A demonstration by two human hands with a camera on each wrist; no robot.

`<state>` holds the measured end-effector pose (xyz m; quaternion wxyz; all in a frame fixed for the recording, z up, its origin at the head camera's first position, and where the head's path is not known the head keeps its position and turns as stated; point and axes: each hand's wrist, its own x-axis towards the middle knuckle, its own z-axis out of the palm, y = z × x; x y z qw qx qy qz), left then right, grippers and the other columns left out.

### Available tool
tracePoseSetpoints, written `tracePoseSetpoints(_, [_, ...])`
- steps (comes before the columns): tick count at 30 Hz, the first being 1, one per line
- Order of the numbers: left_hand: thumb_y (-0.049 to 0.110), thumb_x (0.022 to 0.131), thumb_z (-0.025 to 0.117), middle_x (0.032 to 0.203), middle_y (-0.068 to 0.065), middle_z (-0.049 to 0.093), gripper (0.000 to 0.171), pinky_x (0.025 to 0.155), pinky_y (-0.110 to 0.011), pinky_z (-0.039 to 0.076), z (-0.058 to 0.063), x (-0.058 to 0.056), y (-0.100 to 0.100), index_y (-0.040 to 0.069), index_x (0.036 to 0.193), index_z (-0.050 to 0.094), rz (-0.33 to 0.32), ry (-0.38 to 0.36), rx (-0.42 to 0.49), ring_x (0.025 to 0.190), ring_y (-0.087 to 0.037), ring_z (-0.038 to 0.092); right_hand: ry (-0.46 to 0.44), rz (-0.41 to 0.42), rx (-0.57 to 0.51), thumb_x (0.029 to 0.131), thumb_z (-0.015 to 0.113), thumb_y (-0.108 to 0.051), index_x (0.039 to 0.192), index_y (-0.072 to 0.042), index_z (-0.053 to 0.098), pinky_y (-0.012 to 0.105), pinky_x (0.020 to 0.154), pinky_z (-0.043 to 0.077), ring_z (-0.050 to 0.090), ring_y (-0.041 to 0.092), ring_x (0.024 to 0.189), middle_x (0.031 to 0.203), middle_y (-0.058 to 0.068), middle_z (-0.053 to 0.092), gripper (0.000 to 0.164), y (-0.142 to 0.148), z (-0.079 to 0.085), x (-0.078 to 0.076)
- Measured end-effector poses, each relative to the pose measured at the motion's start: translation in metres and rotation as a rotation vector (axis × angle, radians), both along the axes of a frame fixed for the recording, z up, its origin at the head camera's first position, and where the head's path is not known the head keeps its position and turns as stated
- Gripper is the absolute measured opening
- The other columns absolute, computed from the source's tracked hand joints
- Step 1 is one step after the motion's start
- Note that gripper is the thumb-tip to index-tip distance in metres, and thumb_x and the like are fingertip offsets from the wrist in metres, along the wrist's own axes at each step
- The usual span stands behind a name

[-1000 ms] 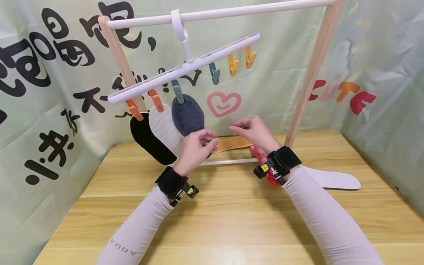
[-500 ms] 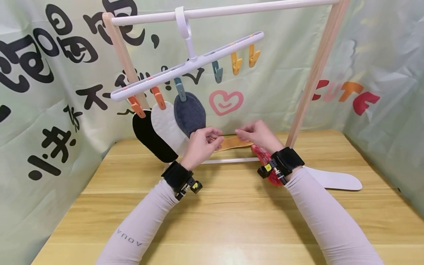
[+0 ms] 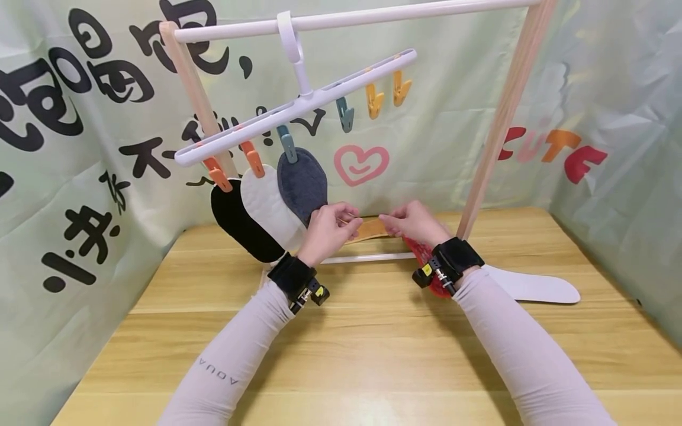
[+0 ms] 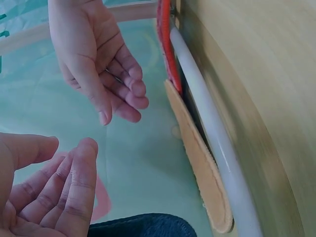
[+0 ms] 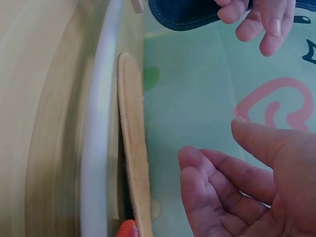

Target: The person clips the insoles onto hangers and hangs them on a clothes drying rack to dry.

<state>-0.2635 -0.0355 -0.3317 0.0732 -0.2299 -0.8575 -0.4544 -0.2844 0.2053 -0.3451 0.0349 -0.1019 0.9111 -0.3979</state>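
Note:
My left hand point(image 3: 327, 232) is just below the dark grey insole point(image 3: 302, 184), its fingers loosely bent with nothing between them. To its right my right hand point(image 3: 415, 223) hovers with thumb and fingertips apart, also holding nothing. In the head view the hands overlap a tan insole point(image 3: 369, 230); the wrist views show it lying at the back of the table, apart from the fingers. A blue clothespin point(image 3: 287, 145) grips the grey insole's top. Beside it hang a white insole point(image 3: 269, 201) and a black insole point(image 3: 242, 225), each from an orange clothespin point(image 3: 253, 158).
A white hanger point(image 3: 341, 92) hooks over the rack's top bar point(image 3: 394, 14). On its right half hang a blue-green clothespin point(image 3: 345, 114) and two yellow clothespins point(image 3: 375, 102). A red insole point(image 3: 422, 251), partly hidden by my right forearm, and a white insole point(image 3: 538, 285) lie right.
My right hand has dropped a little toward the tan insole. My left hand has shifted slightly to the right. The hung insoles remain clipped in place.

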Motion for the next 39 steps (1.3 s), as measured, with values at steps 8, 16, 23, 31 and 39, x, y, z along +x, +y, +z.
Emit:
tracePoseSetpoints(8, [0.020,0.103,0.073,0.093,-0.004,0.083,0.016,0.066,-0.024,0.059,-0.001,-0.009,0.005,0.008,0.113,0.077,0.033,0.001,-0.055,0.075,-0.012,0.078,-0.022,-0.030,0.027,0.109,0.064,-0.040,0.105,0.002,0.083,0.026,0.075,0.048,0.073,0.029,0.091,0.097,0.015,0.082,0.046,0.000,-0.007,-0.005])
tracePoseSetpoints(16, [0.019,0.103,0.073,0.094,-0.006,0.083,0.018,0.066,-0.026,0.060,-0.003,-0.017,0.008,0.006,0.115,0.076,0.045,-0.022,-0.068,0.073,-0.014,0.078,-0.070,-0.055,0.094,0.108,0.063,-0.045,0.105,0.001,0.084,0.029,0.080,0.047,0.074,0.023,0.091,0.099,0.016,0.083,0.050,-0.001,-0.014,-0.011])
tracePoseSetpoints(23, [0.020,0.104,0.072,0.100,-0.010,0.082,0.020,0.068,-0.027,0.062,-0.007,-0.024,0.010,0.006,0.119,0.075,0.046,-0.059,-0.088,0.076,-0.016,0.079,-0.094,-0.061,0.136,0.107,0.063,-0.047,0.105,0.000,0.083,0.028,0.075,0.047,0.072,0.018,0.078,0.090,0.012,0.083,0.051,-0.003,-0.017,-0.015])
tracePoseSetpoints(31, [0.021,0.104,0.073,0.100,-0.010,0.083,0.019,0.068,-0.026,0.060,-0.012,-0.031,0.013,0.007,0.116,0.076,0.059,-0.069,-0.117,0.076,-0.017,0.079,-0.098,-0.069,0.183,0.108,0.063,-0.045,0.093,-0.001,0.083,0.028,0.070,0.045,0.062,0.013,0.068,0.079,0.008,0.079,0.050,-0.003,-0.024,-0.019])
tracePoseSetpoints(39, [0.019,0.103,0.074,0.099,-0.010,0.082,0.020,0.075,-0.028,0.061,-0.019,-0.038,0.017,0.005,0.116,0.076,0.065,-0.094,-0.124,0.076,-0.019,0.080,-0.088,-0.068,0.187,0.108,0.063,-0.042,0.079,-0.001,0.080,0.029,0.060,0.037,0.044,0.012,0.055,0.060,0.000,0.065,0.053,-0.002,-0.029,-0.022])
